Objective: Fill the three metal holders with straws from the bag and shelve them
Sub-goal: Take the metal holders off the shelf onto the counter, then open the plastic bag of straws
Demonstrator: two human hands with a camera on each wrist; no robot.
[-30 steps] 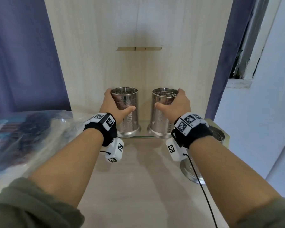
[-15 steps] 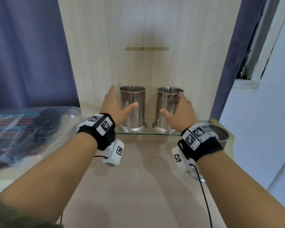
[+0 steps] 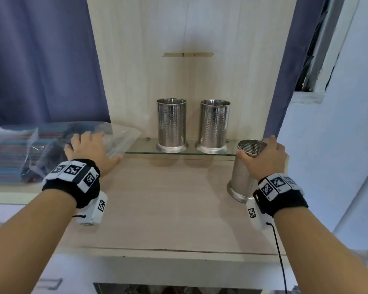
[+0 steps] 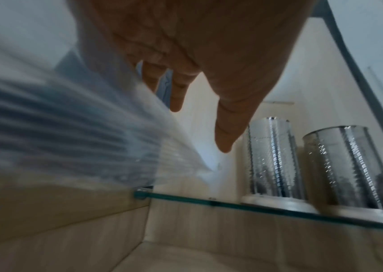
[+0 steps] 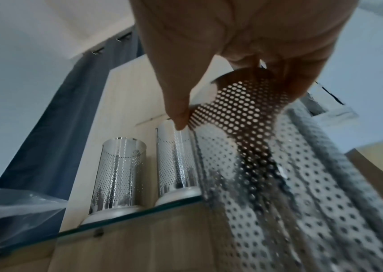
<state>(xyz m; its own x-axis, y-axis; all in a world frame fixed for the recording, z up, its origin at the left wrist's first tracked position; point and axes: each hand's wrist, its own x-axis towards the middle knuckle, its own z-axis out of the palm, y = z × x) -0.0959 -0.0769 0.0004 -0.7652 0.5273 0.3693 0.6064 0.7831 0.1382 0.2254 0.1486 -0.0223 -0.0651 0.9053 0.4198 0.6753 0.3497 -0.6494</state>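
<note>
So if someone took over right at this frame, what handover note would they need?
Left hand: fingers spread on the clear straw bag, not gripping.
Right hand: grips the rim of the third holder, on the wooden counter.
Two holders stand upright on the glass shelf, no straws visible in them.
Done: no holder filled.
Left: fill all three, shelve the third.

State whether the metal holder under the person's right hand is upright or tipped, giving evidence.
Tipped. The holder leans, its mouth angled towards the shelf and its base edge on the wooden counter, with the right hand gripping its rim.
</note>
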